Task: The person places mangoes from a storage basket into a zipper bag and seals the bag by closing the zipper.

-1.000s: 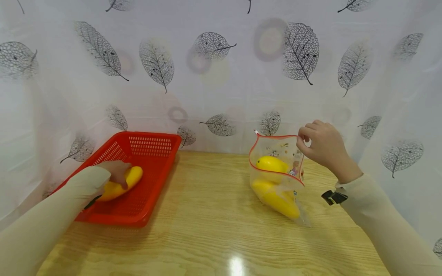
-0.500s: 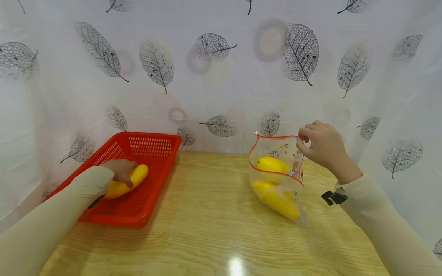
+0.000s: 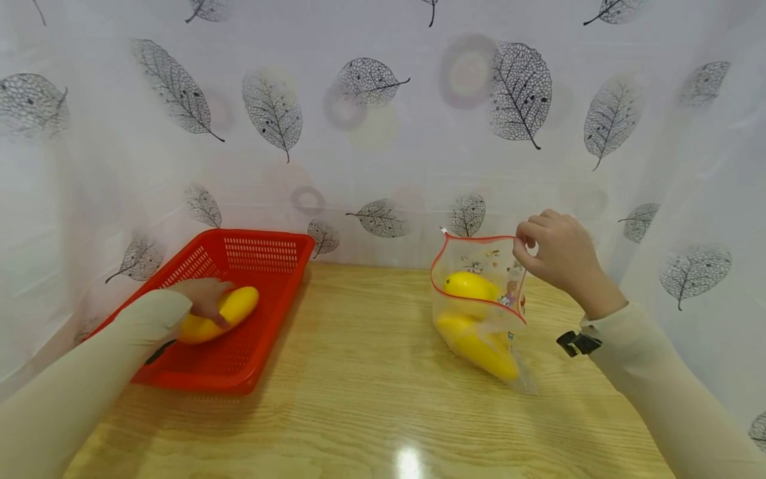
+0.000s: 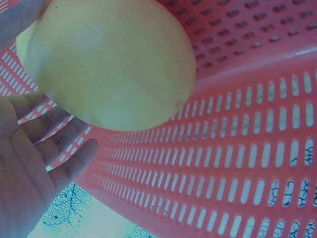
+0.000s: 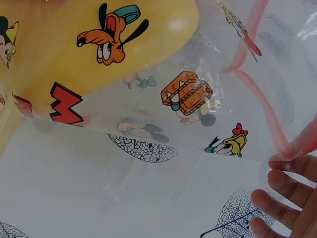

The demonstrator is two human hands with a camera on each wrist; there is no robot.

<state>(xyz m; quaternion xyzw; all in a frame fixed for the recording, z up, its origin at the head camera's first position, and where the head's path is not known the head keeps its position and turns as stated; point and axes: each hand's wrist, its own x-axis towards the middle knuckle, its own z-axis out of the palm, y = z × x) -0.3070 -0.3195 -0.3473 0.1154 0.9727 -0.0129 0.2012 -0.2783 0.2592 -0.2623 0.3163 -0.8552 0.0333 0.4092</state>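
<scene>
Red basket (image 3: pixel 263 253): a slotted plastic tray is sitting at the left of the wooden table (image 3: pixel 371 399), against the leaf-print curtain (image 3: pixel 383 133).
Left hand (image 3: pixel 203 298): it is reaching into the basket, fingers curling over a yellow mango (image 3: pixel 230 310); the wrist view is showing the fingers (image 4: pixel 54 148) loosely spread beneath the fruit.
Yellow mango: smooth, oblong and evenly yellow, it is lying inside the basket near the front left.
Zip bag (image 3: pixel 481 306): clear plastic, red-edged and printed with cartoon figures, it is standing open on the table's right half, holding two more yellow mangoes (image 3: pixel 473 332).
Right hand (image 3: pixel 553 253): its fingertips are pinching the bag's upper right rim, holding the mouth up.
</scene>
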